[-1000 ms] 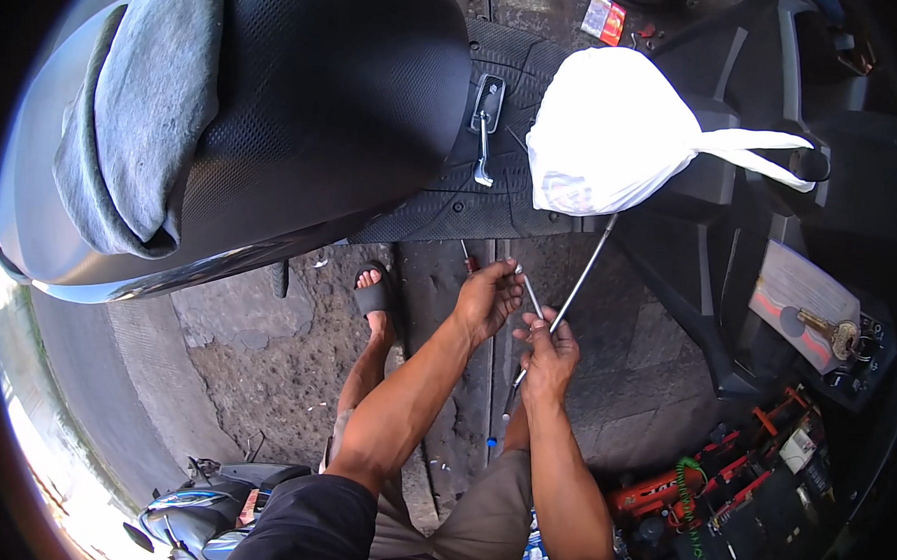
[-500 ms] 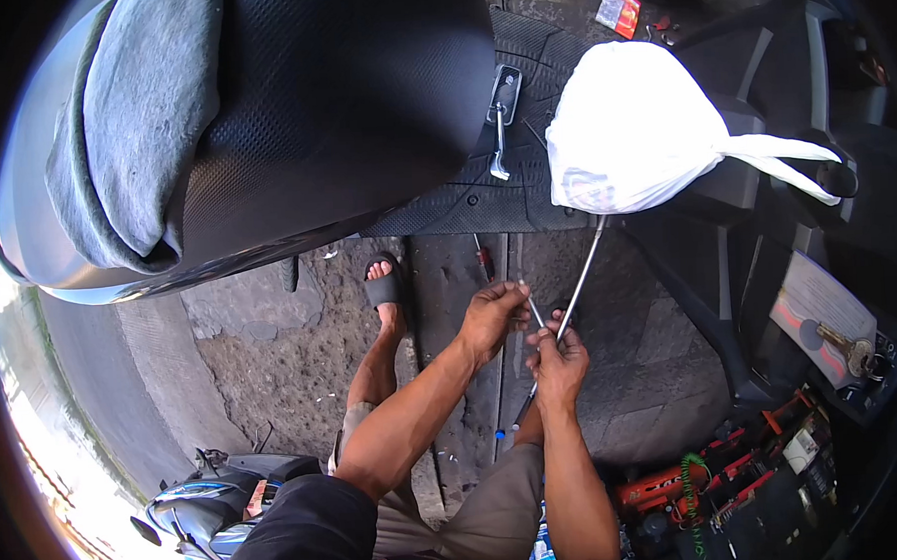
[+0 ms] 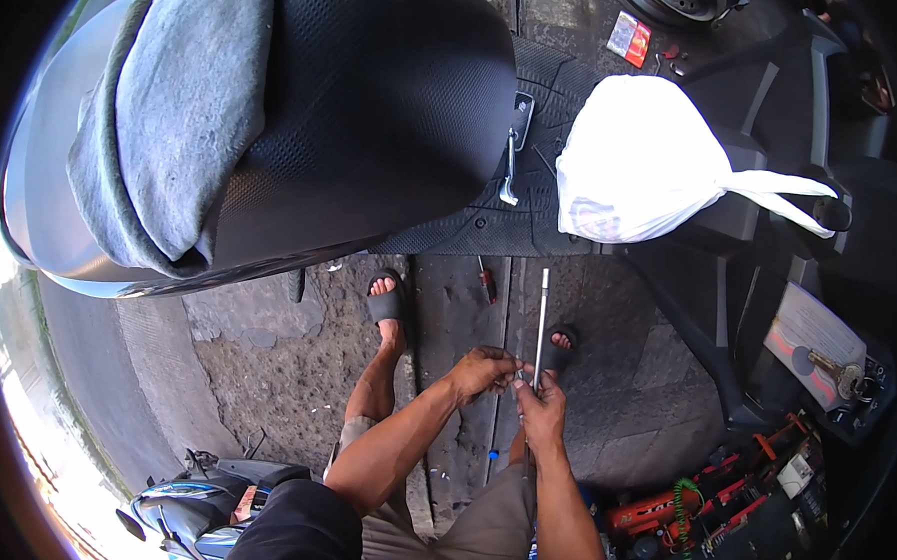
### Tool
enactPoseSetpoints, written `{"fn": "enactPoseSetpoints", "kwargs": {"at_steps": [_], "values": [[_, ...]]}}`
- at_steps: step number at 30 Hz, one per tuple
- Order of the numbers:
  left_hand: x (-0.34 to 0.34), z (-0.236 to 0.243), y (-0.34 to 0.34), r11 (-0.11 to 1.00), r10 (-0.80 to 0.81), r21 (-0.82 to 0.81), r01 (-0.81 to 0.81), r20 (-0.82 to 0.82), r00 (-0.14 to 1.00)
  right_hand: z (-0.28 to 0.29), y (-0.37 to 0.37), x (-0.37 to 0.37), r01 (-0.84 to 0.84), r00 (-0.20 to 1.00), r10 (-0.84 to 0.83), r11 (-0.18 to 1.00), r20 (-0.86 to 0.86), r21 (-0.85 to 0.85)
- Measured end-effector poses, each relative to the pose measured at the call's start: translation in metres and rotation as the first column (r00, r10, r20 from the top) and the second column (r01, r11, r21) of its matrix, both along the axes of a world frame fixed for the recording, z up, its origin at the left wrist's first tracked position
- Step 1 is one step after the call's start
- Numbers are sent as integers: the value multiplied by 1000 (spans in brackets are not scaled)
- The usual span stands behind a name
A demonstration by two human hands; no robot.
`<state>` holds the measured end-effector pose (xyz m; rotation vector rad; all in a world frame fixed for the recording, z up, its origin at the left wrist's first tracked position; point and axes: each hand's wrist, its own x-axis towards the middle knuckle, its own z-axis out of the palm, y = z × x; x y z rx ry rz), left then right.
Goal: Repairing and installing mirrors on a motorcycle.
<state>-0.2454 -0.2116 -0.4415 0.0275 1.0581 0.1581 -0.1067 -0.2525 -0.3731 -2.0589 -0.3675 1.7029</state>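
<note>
My right hand (image 3: 542, 413) grips a long, thin silver metal rod (image 3: 543, 321), which stands up past its fingers with a slightly thicker upper end. Close beside it, my left hand (image 3: 483, 373) is closed in a pinch, its fingertips meeting those of the right hand. A small light-coloured piece (image 3: 520, 374) shows between the fingertips; its kind is too small to make out. The rod's lower end is hidden behind my right hand and arm.
A scooter seat (image 3: 361, 114) with a grey cloth (image 3: 186, 121) fills the upper left. A tied white plastic bag (image 3: 644, 161) rests on the footboard. A red screwdriver (image 3: 487, 282) lies on the ground. Keys (image 3: 851, 379) and a tool tray (image 3: 718, 498) are at right.
Both hands have moved down and slightly left, and closer together. The rod has come away from under the white bag and stands more upright. The whole view has shifted a little.
</note>
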Motion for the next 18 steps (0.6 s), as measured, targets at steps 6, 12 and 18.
{"fn": "enactPoseSetpoints", "kwargs": {"at_steps": [6,12,18], "values": [[1,0,-3,981,149,-158,-113,237,960,-2,-7,-1,-34,994,23,994,103,106],[4,-14,12,913,-260,286,291,-142,955,-27,-30,13,-141,967,103,978,233,156],[17,-24,172,559,450,589,583,-806,383,-12,-53,33,-21,984,11,998,180,54]]}}
